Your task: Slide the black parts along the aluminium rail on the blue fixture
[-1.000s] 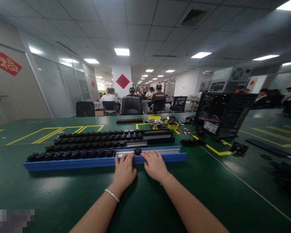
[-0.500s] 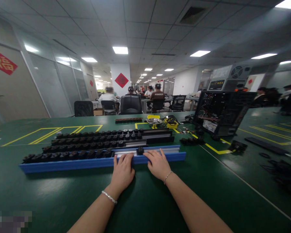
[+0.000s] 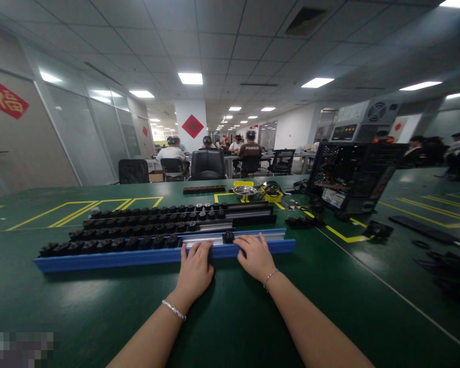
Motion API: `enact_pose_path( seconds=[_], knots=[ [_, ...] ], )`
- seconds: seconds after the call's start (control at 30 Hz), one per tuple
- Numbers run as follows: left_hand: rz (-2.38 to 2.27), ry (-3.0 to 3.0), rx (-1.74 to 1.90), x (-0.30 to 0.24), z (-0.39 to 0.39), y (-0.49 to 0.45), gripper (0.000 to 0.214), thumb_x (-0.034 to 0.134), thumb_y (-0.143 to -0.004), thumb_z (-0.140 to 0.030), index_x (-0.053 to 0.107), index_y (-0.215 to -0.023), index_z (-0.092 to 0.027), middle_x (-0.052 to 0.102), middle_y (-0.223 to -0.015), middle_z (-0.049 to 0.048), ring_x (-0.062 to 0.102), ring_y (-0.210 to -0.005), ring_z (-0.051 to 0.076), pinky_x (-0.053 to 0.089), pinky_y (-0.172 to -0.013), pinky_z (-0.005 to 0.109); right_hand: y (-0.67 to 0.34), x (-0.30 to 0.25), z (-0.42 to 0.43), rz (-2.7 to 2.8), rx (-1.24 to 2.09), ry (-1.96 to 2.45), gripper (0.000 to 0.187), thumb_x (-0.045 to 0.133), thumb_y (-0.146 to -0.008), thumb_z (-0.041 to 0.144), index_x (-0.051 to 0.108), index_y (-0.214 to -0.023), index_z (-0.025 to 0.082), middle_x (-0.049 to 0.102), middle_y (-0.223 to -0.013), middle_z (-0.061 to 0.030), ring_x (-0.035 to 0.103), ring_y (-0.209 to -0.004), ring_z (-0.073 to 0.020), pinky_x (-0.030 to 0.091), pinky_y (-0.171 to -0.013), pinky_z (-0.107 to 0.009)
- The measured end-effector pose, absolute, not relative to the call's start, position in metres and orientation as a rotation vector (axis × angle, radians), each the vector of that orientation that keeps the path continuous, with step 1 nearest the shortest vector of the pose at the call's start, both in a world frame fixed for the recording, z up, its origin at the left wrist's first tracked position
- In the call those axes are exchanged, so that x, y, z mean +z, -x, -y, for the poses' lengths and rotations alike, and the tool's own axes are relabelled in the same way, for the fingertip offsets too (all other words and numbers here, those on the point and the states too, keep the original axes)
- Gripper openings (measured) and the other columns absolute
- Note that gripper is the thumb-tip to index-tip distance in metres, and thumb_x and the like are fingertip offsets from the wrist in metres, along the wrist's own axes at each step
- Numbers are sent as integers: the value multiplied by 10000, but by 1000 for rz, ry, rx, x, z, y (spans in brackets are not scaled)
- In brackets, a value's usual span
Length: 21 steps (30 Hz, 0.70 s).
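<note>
A long blue rail holder (image 3: 99, 258) lies across the green table, carrying a silver rail with a row of black sliders (image 3: 107, 245) on its left part. My left hand (image 3: 193, 268) rests on the holder's front edge, fingers lying flat on the silver rail. My right hand (image 3: 255, 254) lies just to the right, its fingertips against one lone black slider (image 3: 229, 236) on the bare stretch of rail. Both hands press down and hold nothing.
Two more rails with black sliders (image 3: 168, 220) lie behind the blue one. An open black computer case (image 3: 348, 176) stands at the right, with loose black parts (image 3: 302, 221) and a metal bowl (image 3: 244, 191) near it. Seated people and chairs (image 3: 209, 164) are beyond the table.
The lone black slider has travelled to the right along the rail, and my right hand has shifted right with it. My left hand has stayed almost where it was.
</note>
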<state>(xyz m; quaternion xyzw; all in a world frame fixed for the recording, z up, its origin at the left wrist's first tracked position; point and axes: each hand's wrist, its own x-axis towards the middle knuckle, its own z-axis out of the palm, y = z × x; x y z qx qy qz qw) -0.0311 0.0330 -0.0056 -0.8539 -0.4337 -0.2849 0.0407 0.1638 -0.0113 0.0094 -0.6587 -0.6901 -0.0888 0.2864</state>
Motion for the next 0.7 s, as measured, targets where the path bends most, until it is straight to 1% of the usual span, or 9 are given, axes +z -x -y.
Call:
enact_pose_path(
  seconds=[0.17,0.7],
  knots=[
    [1327,2616,-883,-5,-32,32,539,427,-712,-108,449,-1237,-230,563,-1266,44,422,-1225,220,95,-1117,554,-167,9,11,1799,-262,1756,326,450,-788,205,659,-1024,289,623,-1169,-22,510,-1100,-192,129,-1087,-487],
    [1341,2633,-893,-3,-33,33,537,427,-714,-111,455,-1232,-250,576,-1248,40,438,-1215,221,106,-1112,561,-175,8,9,1703,-329,1738,297,447,-771,179,693,-907,275,656,-1103,-14,549,-1021,-182,175,-1070,-463]
  ],
)
